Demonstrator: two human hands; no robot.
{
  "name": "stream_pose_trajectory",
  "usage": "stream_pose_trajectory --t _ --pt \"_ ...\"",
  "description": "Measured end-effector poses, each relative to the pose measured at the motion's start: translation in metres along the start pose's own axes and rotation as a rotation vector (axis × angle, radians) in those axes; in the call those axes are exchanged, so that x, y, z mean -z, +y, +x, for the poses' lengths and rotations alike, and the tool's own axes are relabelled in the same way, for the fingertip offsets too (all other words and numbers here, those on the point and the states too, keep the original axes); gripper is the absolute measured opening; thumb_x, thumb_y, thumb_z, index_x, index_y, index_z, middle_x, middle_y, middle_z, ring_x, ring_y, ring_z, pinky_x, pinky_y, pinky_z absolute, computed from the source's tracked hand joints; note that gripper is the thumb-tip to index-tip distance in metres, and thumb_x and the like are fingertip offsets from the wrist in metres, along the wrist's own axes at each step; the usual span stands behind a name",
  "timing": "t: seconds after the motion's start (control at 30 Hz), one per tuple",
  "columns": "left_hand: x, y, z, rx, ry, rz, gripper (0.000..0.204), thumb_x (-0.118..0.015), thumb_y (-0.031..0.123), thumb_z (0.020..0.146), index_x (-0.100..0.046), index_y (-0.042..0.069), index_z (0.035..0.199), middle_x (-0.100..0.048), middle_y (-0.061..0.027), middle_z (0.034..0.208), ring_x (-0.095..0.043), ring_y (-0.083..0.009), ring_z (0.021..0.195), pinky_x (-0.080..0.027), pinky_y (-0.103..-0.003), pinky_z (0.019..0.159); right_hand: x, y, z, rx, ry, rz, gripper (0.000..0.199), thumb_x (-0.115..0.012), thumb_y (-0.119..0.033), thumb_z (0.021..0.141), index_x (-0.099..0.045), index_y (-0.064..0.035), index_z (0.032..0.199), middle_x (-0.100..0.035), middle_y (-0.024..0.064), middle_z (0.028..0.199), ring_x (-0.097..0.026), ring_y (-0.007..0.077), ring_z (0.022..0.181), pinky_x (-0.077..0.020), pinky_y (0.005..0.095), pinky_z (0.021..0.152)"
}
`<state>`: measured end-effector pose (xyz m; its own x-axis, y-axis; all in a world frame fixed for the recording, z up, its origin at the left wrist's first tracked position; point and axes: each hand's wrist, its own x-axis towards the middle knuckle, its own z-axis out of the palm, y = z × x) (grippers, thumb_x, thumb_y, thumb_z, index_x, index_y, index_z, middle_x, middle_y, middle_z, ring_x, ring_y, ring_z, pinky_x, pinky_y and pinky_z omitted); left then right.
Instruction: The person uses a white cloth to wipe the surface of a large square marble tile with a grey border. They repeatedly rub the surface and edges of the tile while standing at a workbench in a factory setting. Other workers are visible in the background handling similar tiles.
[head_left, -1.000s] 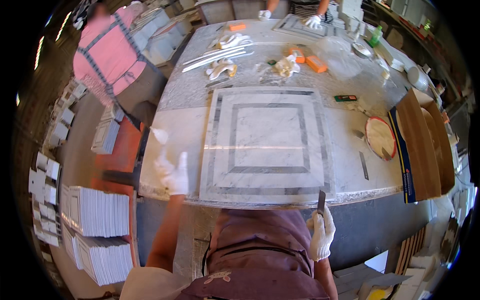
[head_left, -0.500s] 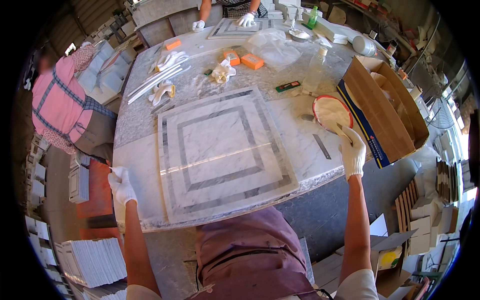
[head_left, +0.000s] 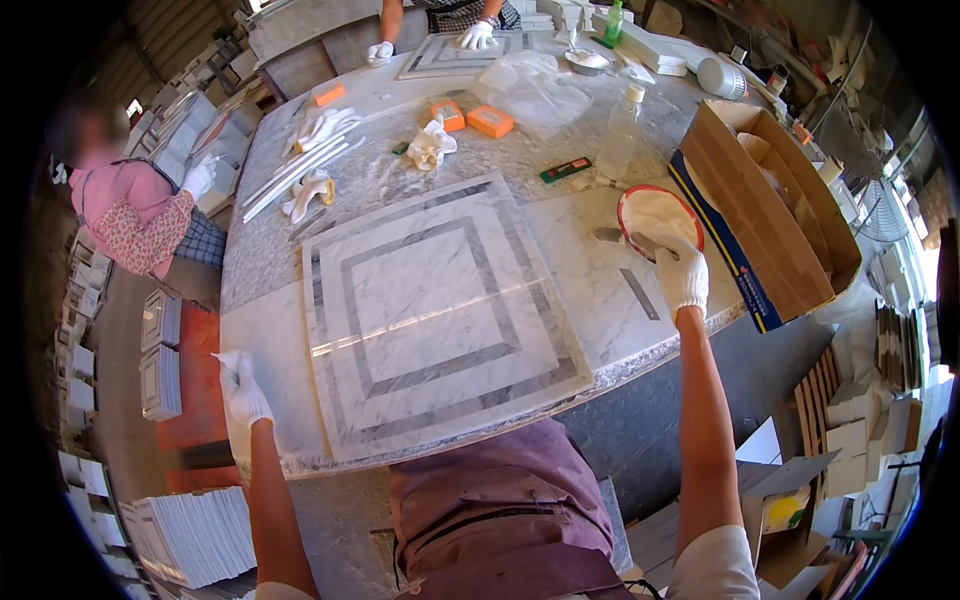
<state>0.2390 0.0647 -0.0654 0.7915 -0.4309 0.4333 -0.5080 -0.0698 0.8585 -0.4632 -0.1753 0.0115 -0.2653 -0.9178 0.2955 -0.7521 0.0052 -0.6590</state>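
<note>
My right hand (head_left: 684, 280), in a white glove, is closed on a putty knife (head_left: 645, 241). Its grey blade dips into the white paste inside a red-rimmed bowl (head_left: 620, 212). At the table's left edge, my gloved left hand (head_left: 243, 392) has its fingers pinched together; a small pale tip shows at them, too small to name. Between my hands lies a square marble panel (head_left: 430, 315) with grey inlaid bands, flat on the table (head_left: 255, 345). Left of the bowl is a grey scraper blade (head_left: 607, 235). A flat metal strip (head_left: 640, 294) lies below it.
An open cardboard box (head_left: 735, 190) stands at the right edge. Farther back are a clear bottle (head_left: 622, 130), orange blocks (head_left: 490, 122), crumpled gloves (head_left: 431, 146), white strips (head_left: 300, 178) and a plastic bag (head_left: 530, 90). A co-worker's gloved hand (head_left: 477, 36) rests on another panel; another person (head_left: 135, 210) stands left.
My right hand has moved inward to the bowl, bringing the putty knife's blade lower into the paste. My left hand has shifted slightly down. The person at left has turned and raised a gloved hand.
</note>
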Motion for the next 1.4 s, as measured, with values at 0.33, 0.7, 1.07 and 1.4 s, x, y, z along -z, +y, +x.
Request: stream_pose_trajectory --t 0.33,0.7,1.07,1.4 --pt "0.001 0.033 -0.021 -0.087 -0.024 -0.037 0.018 -0.061 0.006 0.099 -0.064 -0.003 0.114 -0.066 -0.0046 0.111 -0.061 -0.014 0.104 -0.05 -0.031 0.097 -0.001 -0.002 0.0 -0.316 -0.098 0.611 0.027 -0.061 -0.008 0.086 -0.076 -0.0025 0.108 -0.062 -0.0014 0.075 -0.05 0.0048 0.058 -0.038 0.0209 0.05" --pt "-0.081 0.194 -0.167 0.139 -0.272 -0.46 0.014 -0.057 0.007 0.1 -0.058 0.002 0.113 -0.066 -0.0061 0.109 -0.061 -0.0142 0.105 -0.048 -0.032 0.099 0.029 -0.033 -0.072 -0.396 -0.231 0.825 0.032 -0.065 -0.006 0.091 -0.069 0.0051 0.12 -0.06 0.0005 0.077 -0.047 0.005 0.057 -0.037 0.0204 0.05" --pt "-0.107 0.2 -0.201 0.294 -0.419 -0.472 0.022 -0.063 0.002 0.096 -0.06 0.005 0.118 -0.063 -0.0008 0.111 -0.057 -0.0087 0.102 -0.047 -0.028 0.095 0.006 -0.077 -0.175 -0.474 -0.463 0.806 0.027 -0.065 -0.004 0.092 -0.07 0.0052 0.117 -0.063 0.0018 0.08 -0.051 0.0047 0.061 -0.0425 0.0208 0.053" --pt "-0.108 0.198 -0.203 0.259 -0.44 -0.505 0.022 -0.066 0.004 0.095 -0.061 0.005 0.117 -0.062 0.001 0.107 -0.055 -0.0072 0.1 -0.047 -0.027 0.092 -0.006 -0.078 -0.181 -0.298 -0.444 0.607 0.024 -0.065 -0.007 0.094 -0.072 0.0017 0.116 -0.064 0.001 0.079 -0.057 0.0058 0.065 -0.0465 0.0227 0.056"
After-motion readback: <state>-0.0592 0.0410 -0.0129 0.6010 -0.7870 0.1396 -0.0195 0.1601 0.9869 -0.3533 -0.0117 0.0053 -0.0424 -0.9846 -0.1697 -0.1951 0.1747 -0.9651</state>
